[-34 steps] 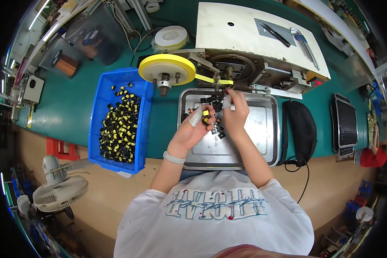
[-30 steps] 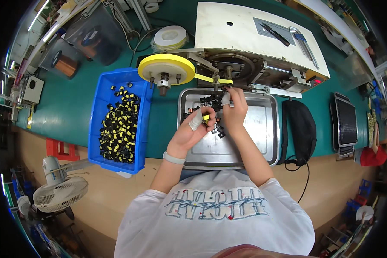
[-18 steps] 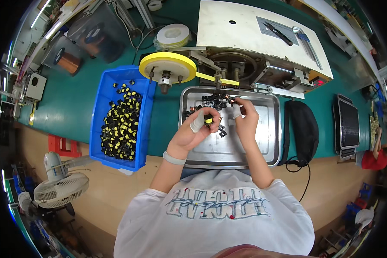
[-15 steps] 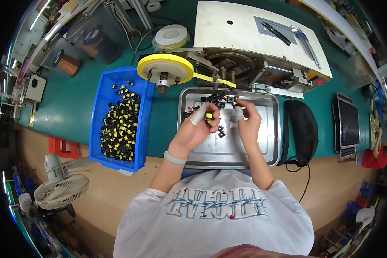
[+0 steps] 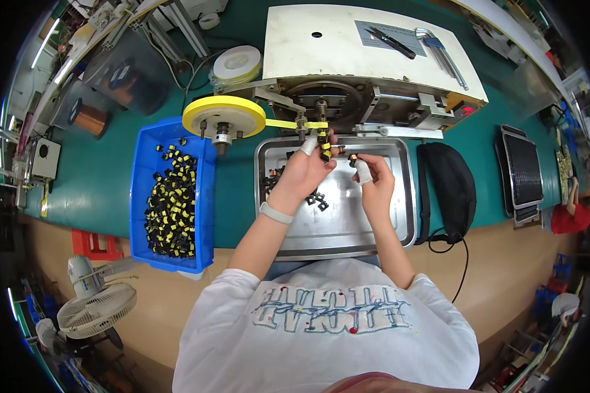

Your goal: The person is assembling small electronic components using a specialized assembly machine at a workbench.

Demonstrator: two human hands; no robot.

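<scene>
A: What is each hand doing?

B: The left hand is curled around a yellow-banded piece near the centre of the frame, just below the tape strip. Another banded piece sits right under the strip's end; whether the fingers grip that one too, B cannot tell. The right hand, right of centre, pinches a small copper-wound piece between thumb and finger.

A: And which step is this?

B: It looks like the changeover at the tape's end: a banded piece there by the left hand, an unbanded one ready in the right. That is a judgement.

A: What does the next move call for?

B: Probably a free spot under the strip and a steady, well-aligned pinch from the right hand, with the left clear of the machine.

A: Where are the others?

B: Loose black pieces lie in the metal tray below the hands, and a heap of banded ones fills much of the blue bin, left of centre.
</scene>
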